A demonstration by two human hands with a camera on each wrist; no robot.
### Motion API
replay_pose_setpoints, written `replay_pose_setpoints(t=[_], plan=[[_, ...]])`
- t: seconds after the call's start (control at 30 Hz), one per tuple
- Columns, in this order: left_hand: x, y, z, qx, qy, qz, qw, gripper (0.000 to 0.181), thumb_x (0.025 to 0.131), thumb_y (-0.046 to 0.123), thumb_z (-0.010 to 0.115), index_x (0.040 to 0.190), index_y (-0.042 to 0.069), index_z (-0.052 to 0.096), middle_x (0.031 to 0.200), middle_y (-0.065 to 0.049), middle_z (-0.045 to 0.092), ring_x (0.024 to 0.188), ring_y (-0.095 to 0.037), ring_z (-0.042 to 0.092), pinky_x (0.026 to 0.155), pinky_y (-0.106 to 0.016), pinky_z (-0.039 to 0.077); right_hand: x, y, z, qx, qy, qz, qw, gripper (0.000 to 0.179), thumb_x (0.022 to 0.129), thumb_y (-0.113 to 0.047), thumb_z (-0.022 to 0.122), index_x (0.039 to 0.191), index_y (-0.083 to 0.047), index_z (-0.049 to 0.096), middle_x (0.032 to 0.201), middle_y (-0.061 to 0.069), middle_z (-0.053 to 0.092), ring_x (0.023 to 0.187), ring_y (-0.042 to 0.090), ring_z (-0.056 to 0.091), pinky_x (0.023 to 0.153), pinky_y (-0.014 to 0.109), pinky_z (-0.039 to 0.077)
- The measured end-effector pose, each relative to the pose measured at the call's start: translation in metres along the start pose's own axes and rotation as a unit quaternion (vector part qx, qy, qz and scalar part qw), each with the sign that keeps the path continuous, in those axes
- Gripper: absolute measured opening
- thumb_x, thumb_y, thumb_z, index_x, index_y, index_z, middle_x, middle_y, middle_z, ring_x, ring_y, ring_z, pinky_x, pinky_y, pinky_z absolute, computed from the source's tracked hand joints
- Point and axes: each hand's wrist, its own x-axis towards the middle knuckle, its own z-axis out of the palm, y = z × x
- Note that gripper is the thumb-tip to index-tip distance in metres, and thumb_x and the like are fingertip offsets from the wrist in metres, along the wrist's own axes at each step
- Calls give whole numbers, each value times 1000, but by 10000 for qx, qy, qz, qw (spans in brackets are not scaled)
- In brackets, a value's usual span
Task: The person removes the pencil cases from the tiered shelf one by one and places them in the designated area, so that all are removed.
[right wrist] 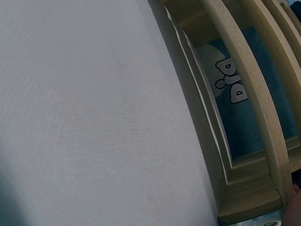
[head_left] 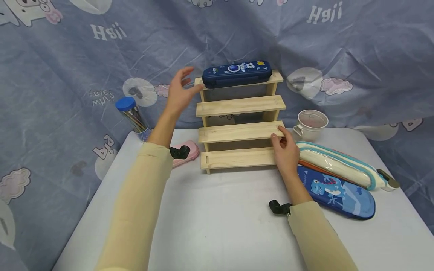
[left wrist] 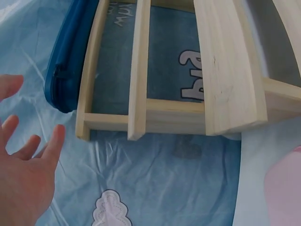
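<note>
A tiered wooden rack (head_left: 241, 131) stands at the back of the table, a dark blue space-print pencil case (head_left: 237, 73) lying on its top step. Just left of that case is my left hand (head_left: 180, 92), fingers spread and holding nothing. The left wrist view shows a gap between its fingers and the blue case (left wrist: 70, 61). My right hand (head_left: 286, 152) grips the right end of the rack's second step from the bottom, thumb at the front edge. In the right wrist view only a sliver of that hand shows beside the rack (right wrist: 254, 89).
At right, a dinosaur-print pencil case (head_left: 339, 192) lies beside a cream and teal pouch (head_left: 339, 165), with a white cup (head_left: 310, 126) behind. On the left are a pink case (head_left: 190, 150) and a blue-lidded tube of pencils (head_left: 133, 114). A printed curtain (head_left: 217, 34) hangs behind.
</note>
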Motion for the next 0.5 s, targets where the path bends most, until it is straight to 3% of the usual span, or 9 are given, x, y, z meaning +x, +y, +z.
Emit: replay_pose_setpoints(t=[0.23,0.5], plan=[[9,-1,8,433,-38,30,9991,64,83,30,75,140,26,46,145,9,39,132,-15,38,101,-36,38,0,1,1,-4,27,-15,10000,47,89,-56,58,132,-37,57,109,2,65,96,14,59,86,34,46],[13,6,15,756,-319,54,9966,72,85,32,73,147,26,38,151,10,29,139,-13,26,106,-30,33,0,3,1,-17,47,-25,10000,47,88,-58,57,131,-38,57,109,2,65,95,14,59,85,34,46]])
